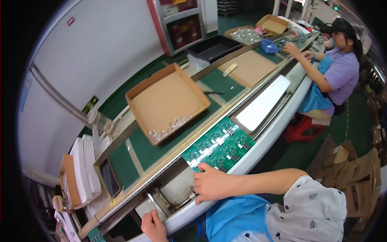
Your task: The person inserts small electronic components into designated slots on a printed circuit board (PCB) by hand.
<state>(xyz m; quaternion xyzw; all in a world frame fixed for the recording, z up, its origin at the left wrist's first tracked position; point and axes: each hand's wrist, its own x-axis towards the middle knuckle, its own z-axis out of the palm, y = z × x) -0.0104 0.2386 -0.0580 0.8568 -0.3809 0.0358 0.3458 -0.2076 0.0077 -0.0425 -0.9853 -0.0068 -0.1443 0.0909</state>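
A green circuit board panel (219, 144) with several repeated sections and small dark displays lies across the rails of the line in front of me. My right hand (211, 183) is at its near left end, fingers apart, with one fingertip touching the panel's edge. Lower and further left, my left hand (154, 226) is curled closed beside the white front rail (181, 221). Whatever its fingers may hold is hidden. Between the two hands, metal rods and fittings (163, 201) show in the gap of the line.
Beyond the rails stands a shallow cardboard tray (167, 101) with small clear parts in one corner. A white foam block (263, 103) lies right of the panel. A dark tablet-like screen (109, 177) is at left. One co-worker (336, 68) sits further along, handling small parts.
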